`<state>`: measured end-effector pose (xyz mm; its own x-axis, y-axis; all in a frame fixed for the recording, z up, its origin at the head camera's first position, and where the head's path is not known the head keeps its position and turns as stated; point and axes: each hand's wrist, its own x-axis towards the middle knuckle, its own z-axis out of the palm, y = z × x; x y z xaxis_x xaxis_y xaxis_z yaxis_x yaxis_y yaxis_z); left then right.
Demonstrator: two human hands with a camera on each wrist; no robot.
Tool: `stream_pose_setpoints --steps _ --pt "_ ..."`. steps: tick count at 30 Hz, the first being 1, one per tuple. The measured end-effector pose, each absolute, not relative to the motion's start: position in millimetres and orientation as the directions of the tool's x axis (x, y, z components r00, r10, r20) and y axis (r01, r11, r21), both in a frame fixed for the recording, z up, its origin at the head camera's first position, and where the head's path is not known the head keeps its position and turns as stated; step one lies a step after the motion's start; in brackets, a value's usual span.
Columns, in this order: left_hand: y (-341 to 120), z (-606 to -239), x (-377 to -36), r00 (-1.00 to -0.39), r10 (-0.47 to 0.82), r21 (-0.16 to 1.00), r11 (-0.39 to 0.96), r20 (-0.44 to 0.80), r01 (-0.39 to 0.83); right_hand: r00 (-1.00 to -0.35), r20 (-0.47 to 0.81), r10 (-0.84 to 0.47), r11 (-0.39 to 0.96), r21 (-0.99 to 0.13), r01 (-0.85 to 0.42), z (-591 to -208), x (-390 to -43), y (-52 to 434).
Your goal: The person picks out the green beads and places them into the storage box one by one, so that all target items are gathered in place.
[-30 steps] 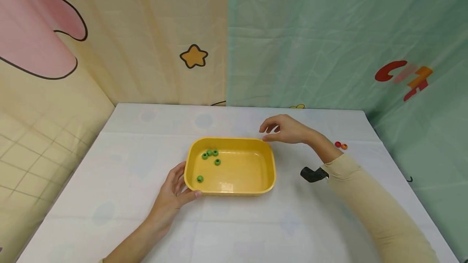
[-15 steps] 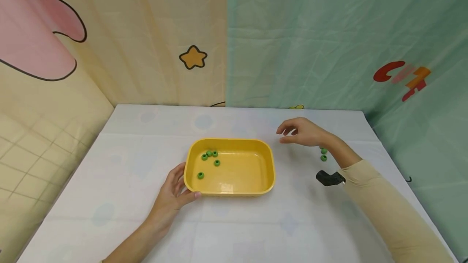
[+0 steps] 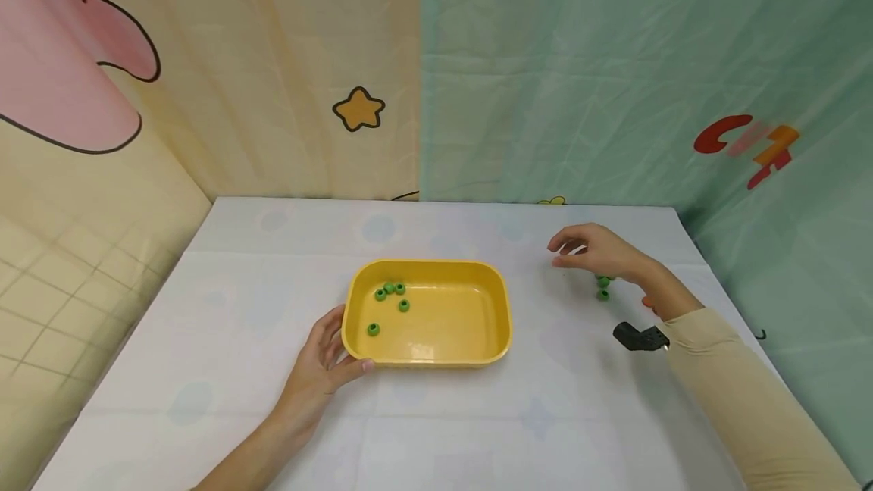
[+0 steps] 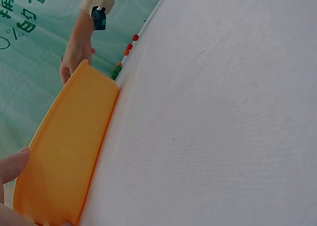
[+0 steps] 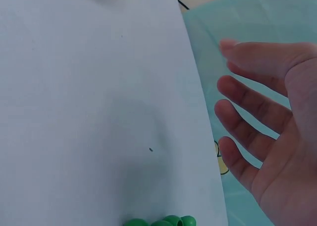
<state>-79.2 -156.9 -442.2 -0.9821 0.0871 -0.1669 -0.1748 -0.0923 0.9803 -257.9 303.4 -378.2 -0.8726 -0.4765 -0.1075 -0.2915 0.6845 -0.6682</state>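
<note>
A yellow tray (image 3: 501,309) sits mid-table with several green beads (image 3: 391,290) in its left half. My left hand (image 3: 326,358) grips the tray's near-left corner, thumb on the rim (image 4: 12,166). My right hand (image 3: 593,248) hovers to the right of the tray, fingers loosely spread and empty, its palm (image 5: 282,137) bare in the right wrist view. Just under and beside it lie loose green beads (image 3: 603,288), also seen at the bottom edge of the right wrist view as green beads (image 5: 161,221).
Red and orange beads (image 4: 130,43) lie in a row near the table's right edge. The white tablecloth (image 3: 225,324) ends at fabric walls behind and on both sides. A black wrist camera mount (image 3: 637,336) sits on my right forearm.
My right hand has drawn away from the tray's far-right corner and travelled right to the loose green beads. The left hand and tray stay put.
</note>
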Motion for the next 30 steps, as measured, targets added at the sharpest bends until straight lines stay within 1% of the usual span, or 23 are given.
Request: stream_pose_setpoints --steps 8,14,26,30 --pt "-158 -447 -79 -0.981 0.081 0.979 -0.089 -0.177 -0.184 -0.901 -0.13 -0.415 0.709 -0.666 -0.23 -381 -255 330" --pt "-157 -447 -80 -0.983 0.09 0.981 -0.092 -0.162 -0.17 -0.93 -0.159 -0.33 0.741 -0.655 -0.151 -381 -253 351" --pt "-159 -448 -79 -0.984 0.084 0.983 -0.077 -0.158 -0.164 -0.956 -0.159 -0.247 0.796 -0.596 -0.107 -395 -253 387" --pt "-159 -448 -79 -0.984 0.085 0.984 -0.077 -0.156 -0.162 -0.963 -0.184 -0.198 0.805 -0.592 -0.052 -402 -252 397"
